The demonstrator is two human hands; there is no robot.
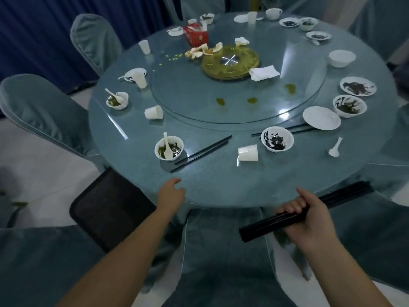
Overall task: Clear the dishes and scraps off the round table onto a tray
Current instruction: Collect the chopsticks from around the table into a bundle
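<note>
The near edge of the desk (221,187) is bare, so there is free room just ahead of both hands. Further in, a pair of black chopsticks (202,151) lies across the way, with a dirty bowl (169,148) on its left and a tipped paper cup (248,153) on its right. Another bowl (277,138) stands just behind this cup. Between the chopsticks and the cup an open lane leads to the glass turntable (239,94), whose front half carries only some small spills. A black tray (108,207) stands beside the desk on the left.
</note>
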